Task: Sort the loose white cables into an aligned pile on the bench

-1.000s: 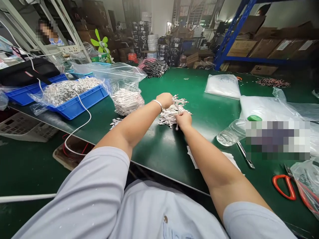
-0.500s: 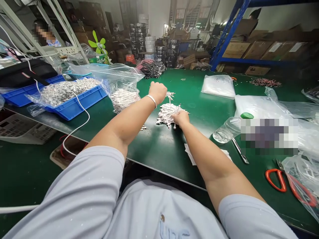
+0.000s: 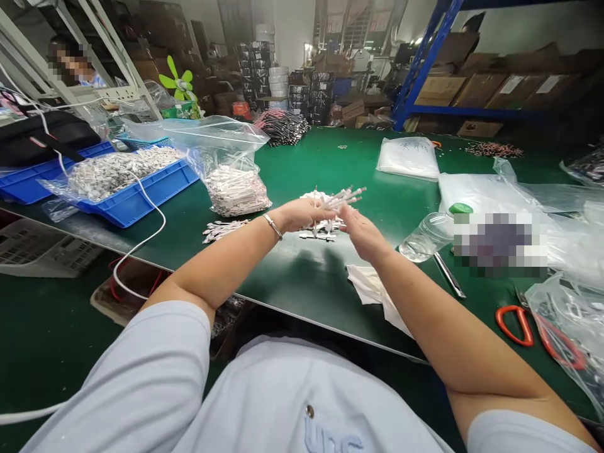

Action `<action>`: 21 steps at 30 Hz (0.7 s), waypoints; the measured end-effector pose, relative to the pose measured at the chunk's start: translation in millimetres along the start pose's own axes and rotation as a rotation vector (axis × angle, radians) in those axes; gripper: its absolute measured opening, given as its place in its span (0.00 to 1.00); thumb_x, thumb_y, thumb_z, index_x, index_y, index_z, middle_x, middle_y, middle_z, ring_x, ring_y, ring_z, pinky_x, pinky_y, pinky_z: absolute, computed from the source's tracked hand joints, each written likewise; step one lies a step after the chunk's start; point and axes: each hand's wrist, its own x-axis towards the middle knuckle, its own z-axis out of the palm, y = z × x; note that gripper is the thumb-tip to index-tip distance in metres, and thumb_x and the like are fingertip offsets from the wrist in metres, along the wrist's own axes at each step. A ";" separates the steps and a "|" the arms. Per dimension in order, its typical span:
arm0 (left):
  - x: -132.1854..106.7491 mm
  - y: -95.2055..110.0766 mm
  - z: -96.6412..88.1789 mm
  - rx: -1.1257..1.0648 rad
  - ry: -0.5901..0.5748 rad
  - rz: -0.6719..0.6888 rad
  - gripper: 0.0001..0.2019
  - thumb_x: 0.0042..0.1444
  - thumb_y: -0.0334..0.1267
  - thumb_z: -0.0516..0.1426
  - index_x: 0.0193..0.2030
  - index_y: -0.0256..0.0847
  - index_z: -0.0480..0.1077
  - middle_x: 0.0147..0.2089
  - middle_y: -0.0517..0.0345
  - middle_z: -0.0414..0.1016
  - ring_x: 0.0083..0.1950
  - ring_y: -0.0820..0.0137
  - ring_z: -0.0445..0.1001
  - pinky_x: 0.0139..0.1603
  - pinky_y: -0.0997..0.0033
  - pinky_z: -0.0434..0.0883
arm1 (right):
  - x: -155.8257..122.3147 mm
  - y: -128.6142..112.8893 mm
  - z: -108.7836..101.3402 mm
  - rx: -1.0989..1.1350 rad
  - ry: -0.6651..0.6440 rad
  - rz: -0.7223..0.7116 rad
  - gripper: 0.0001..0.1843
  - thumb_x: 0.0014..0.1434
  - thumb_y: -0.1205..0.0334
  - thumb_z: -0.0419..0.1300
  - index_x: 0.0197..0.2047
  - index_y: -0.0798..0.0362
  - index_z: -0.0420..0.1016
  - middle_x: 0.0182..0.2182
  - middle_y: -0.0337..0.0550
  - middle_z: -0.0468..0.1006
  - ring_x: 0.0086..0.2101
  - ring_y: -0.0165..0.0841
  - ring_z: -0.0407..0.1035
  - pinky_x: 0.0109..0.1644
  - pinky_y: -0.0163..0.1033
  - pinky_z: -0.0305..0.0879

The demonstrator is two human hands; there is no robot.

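My left hand (image 3: pixel 302 215) is closed around a bundle of thin white pieces with brownish tips (image 3: pixel 348 196), which look like short wire leads. The bundle points to the right above the green table. My right hand (image 3: pixel 363 234) has its fingers stretched out, close to the bundle's near side; whether they touch it I cannot tell. Behind and below both hands lies a loose pile of the same white pieces (image 3: pixel 325 236), partly hidden by them. A smaller batch of white pieces (image 3: pixel 223 231) lies to the left, near my left forearm.
A clear bag of white pieces (image 3: pixel 238 190) stands left, beside a filled blue tray (image 3: pixel 141 198). On the right are a plastic bottle (image 3: pixel 425 240), a metal cutter (image 3: pixel 449 275), orange-handled scissors (image 3: pixel 515 325) and plastic bags (image 3: pixel 476 192). White paper (image 3: pixel 368 286) lies near the front edge.
My left hand has come down and nearer, now with a bundle pointing right. My right hand has lifted off the pile, its fingers straightened. The small batch at left now shows more fully.
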 end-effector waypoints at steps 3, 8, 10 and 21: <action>-5.3 -8.6 22.6 0.054 -0.203 0.039 0.12 0.54 0.44 0.60 0.28 0.36 0.72 0.23 0.62 0.65 0.25 0.78 0.59 0.29 0.75 0.60 | -18.9 0.1 4.6 0.050 -0.120 -0.023 0.45 0.53 0.27 0.52 0.63 0.51 0.66 0.62 0.49 0.68 0.62 0.44 0.60 0.65 0.49 0.58; -9.7 -17.1 41.9 0.261 -0.371 0.167 0.12 0.57 0.38 0.56 0.45 0.40 0.76 0.43 0.60 0.78 0.42 0.73 0.73 0.43 0.78 0.67 | -40.3 2.3 1.1 -0.006 -0.262 -0.059 0.44 0.49 0.35 0.63 0.63 0.52 0.68 0.59 0.50 0.71 0.60 0.47 0.64 0.65 0.53 0.56; -11.1 -19.7 47.2 0.391 -0.398 0.250 0.14 0.59 0.35 0.53 0.49 0.40 0.75 0.49 0.56 0.78 0.48 0.71 0.74 0.48 0.76 0.68 | -44.9 2.8 -0.5 -0.052 -0.258 -0.073 0.42 0.49 0.38 0.65 0.63 0.51 0.69 0.58 0.50 0.72 0.58 0.47 0.66 0.63 0.53 0.58; -10.5 -39.9 76.1 0.383 -0.199 0.413 0.12 0.59 0.29 0.51 0.46 0.32 0.72 0.50 0.44 0.76 0.53 0.64 0.73 0.55 0.67 0.69 | -45.6 10.0 1.9 -0.196 -0.091 -0.224 0.41 0.49 0.36 0.65 0.60 0.51 0.70 0.54 0.52 0.75 0.56 0.46 0.67 0.61 0.53 0.60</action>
